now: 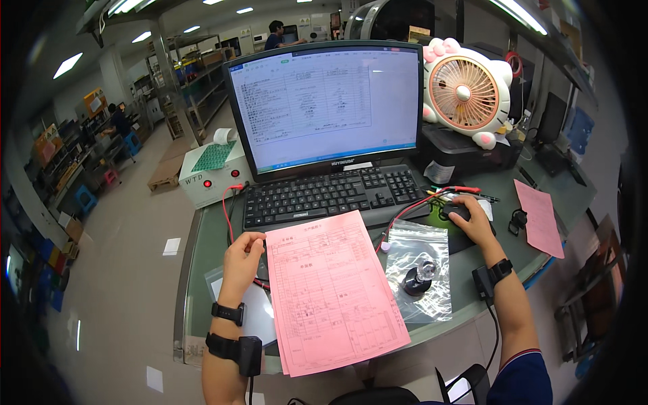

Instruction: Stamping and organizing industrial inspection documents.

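Observation:
My left hand (242, 262) pinches the upper left edge of several pink printed sheets (331, 290), which lie stacked and slightly fanned in front of the keyboard (324, 197). My right hand (476, 220) rests over a black computer mouse (456, 210), fingers curled round it. Between my hands, a clear zip bag (432, 244) lies on the table with a small black-based stamp with a clear knob (420, 278) on it. Part of a white sheet (260, 312) shows under the pink stack. Behind the keyboard stands a monitor (331, 101) with a table-like document on screen.
A white box with red buttons (214, 177) stands left of the monitor. Red and black leads (395, 219) cross the table. On the right are a cat-shaped fan (466, 91) on a black printer (472, 150), several pens (489, 197) and another pink sheet (540, 219).

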A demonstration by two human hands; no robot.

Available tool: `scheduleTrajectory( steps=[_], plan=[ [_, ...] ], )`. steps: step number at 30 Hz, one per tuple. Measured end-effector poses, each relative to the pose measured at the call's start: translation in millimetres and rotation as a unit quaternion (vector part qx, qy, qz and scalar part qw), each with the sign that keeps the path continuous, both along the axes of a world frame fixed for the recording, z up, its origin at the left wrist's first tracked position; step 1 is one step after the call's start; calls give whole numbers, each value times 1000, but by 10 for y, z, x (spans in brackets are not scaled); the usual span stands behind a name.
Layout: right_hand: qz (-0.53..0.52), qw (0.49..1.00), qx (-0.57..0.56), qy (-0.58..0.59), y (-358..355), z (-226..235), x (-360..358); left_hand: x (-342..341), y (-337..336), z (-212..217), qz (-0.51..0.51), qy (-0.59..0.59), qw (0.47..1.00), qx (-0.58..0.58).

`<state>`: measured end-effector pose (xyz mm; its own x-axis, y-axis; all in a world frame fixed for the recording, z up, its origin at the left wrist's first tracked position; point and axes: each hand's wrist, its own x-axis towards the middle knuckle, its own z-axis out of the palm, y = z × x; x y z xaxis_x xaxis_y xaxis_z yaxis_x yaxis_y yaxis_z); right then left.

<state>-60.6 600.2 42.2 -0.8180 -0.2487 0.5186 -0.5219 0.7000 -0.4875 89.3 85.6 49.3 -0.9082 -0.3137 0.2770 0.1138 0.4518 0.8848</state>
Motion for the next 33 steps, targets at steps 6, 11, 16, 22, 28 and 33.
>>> scheduleTrajectory(
  steps=[6,11,16,22,28,33],
  plan=[
    [35,999,-8,17,49,35,42,50,16,-28,10,-12,1000,-6],
    [40,998,15,36,55,19,77,49,78,-12,8,18,995,-102],
    [29,998,35,46,45,7,52,110,101,37,43,-31,964,-260],
    [14,998,46,36,46,-43,1,120,129,17,46,-58,943,-323],
    [24,999,22,18,117,-32,8,85,111,-45,36,-40,948,-313],
    [34,999,19,25,86,-50,11,53,22,-99,16,-6,970,-243]
  ],
)
